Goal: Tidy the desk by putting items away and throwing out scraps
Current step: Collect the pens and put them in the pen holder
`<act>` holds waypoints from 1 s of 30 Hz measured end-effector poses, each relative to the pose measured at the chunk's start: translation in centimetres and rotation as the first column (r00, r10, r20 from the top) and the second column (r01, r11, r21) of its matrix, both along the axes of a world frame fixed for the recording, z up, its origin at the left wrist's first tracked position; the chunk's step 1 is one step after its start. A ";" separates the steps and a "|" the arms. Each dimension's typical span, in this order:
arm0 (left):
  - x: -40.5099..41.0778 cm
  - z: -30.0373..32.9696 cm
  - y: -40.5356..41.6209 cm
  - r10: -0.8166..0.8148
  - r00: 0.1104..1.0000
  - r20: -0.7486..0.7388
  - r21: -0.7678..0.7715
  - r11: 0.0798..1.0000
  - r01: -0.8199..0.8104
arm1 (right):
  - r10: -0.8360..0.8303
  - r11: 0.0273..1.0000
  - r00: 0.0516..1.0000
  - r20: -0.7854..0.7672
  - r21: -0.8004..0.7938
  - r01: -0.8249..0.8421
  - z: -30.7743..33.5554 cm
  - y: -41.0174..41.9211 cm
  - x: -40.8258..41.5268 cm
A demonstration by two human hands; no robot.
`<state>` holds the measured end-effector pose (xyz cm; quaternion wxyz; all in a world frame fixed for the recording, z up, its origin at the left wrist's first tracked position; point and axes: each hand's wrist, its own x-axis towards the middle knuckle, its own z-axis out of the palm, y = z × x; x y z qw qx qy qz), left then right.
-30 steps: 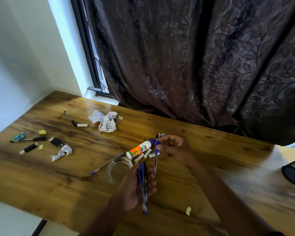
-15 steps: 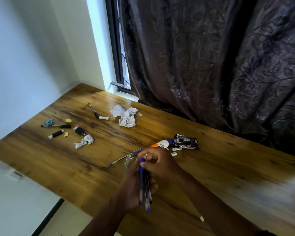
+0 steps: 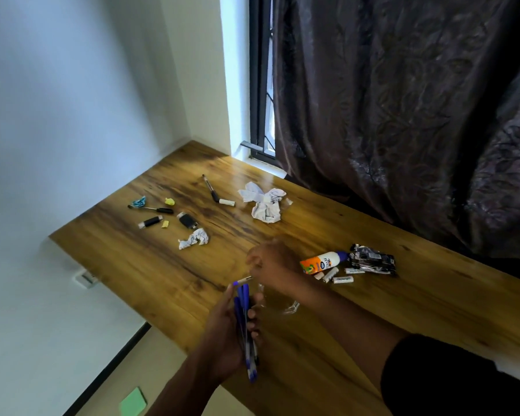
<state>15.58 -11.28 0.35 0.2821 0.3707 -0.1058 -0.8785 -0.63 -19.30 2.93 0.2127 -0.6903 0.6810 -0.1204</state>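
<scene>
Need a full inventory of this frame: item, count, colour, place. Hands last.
pens: several, blue, bundled in left hand
pen: one, blue tip, at right hand
large crumpled paper: one, white, far middle
small crumpled paper: one, white, left of centre
glue bottle: one, white and orange, lying right of centre
black wrapper: one, beside bottle cap
small white cylinders: about four, in front of bottle
black pen: one, far left of large paper
yellow scraps: two, far left
blue scrap: one, far left
desk: one, brown wood
curtain: one, dark
left hand: grip on pens
right hand: grip on pen
</scene>
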 end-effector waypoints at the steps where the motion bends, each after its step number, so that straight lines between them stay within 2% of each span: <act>1: 0.4 -0.2 0.0 0.019 1.000 -0.012 0.020 1.000 -0.018 | 0.064 0.997 0.996 -0.060 0.039 -0.062 -0.2 -0.6 0.5; 4: 1.5 -0.6 -0.2 0.063 0.998 -0.017 0.044 0.997 -0.063 | 0.265 0.957 0.930 -0.256 0.189 -0.220 -0.7 -2.0 2.1; 6: 1.9 -0.7 -0.2 0.091 0.996 -0.010 0.059 0.994 -0.091 | 0.322 0.938 0.890 -0.322 0.233 -0.256 -1.1 -2.5 2.9; 8: 2.3 -0.7 -0.3 0.115 0.993 -0.005 0.065 0.991 -0.115 | 0.332 0.939 0.871 -0.362 0.213 -0.269 -1.4 -2.9 3.4; 10: 2.5 -0.6 -0.4 0.124 0.992 0.006 0.054 0.991 -0.124 | 0.316 0.949 0.879 -0.358 0.118 -0.293 -1.3 -3.0 3.4; 13: 2.6 -0.9 -0.4 0.126 0.992 -0.005 0.051 0.991 -0.125 | 0.222 0.957 0.956 -0.190 -0.143 -0.251 -0.3 -2.6 2.9; 15: 2.5 -1.2 -0.5 0.129 0.991 -0.033 0.055 0.990 -0.127 | 0.132 0.947 0.990 -0.038 -0.291 -0.138 0.9 -2.3 2.5; 17: 2.4 -1.4 -0.6 0.125 0.990 -0.060 0.052 0.991 -0.122 | 0.051 0.935 0.993 0.111 -0.356 -0.009 2.3 -2.2 2.1; 20: 1.9 -1.5 -0.4 0.116 0.986 -0.122 0.056 0.992 -0.110 | -0.067 0.922 0.925 0.375 -0.330 0.201 4.3 -1.3 1.2; 24: 1.2 -0.8 -0.2 0.163 0.971 -0.177 0.085 0.985 -0.150 | -0.180 0.873 0.759 0.626 -0.253 0.416 5.7 1.5 0.1; 28: 0.0 0.2 -0.3 0.227 0.951 -0.210 0.099 0.973 -0.211 | -0.212 0.843 0.597 0.774 -0.164 0.512 6.1 5.2 0.2; 30: -0.6 0.5 -0.5 0.263 0.935 -0.237 0.111 0.964 -0.242 | -0.235 0.851 0.570 0.787 -0.117 0.512 6.0 7.3 0.4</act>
